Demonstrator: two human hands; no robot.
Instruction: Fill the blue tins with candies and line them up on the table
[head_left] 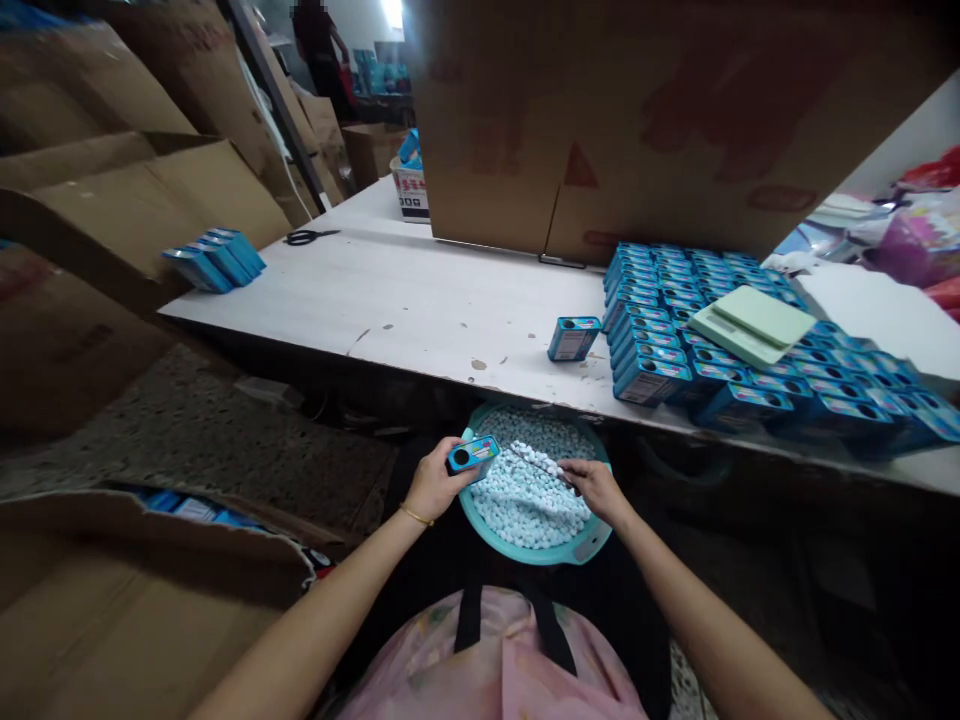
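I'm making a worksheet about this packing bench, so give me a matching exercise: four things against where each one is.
Things:
1. scissors
2. green scale
3. basin of pellets
4. small blue box

Places:
A. in the left hand
B. on the person's lap
C. far left part of the table
D. on top of the stacked blue boxes

Pairs: 1-C, 2-D, 3-B, 4-A

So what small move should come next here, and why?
Probably bring the tool in the right hand across to the hole in the box that the left hand holds over the basin. A row of candies lies along the tool, and the hole faces up.
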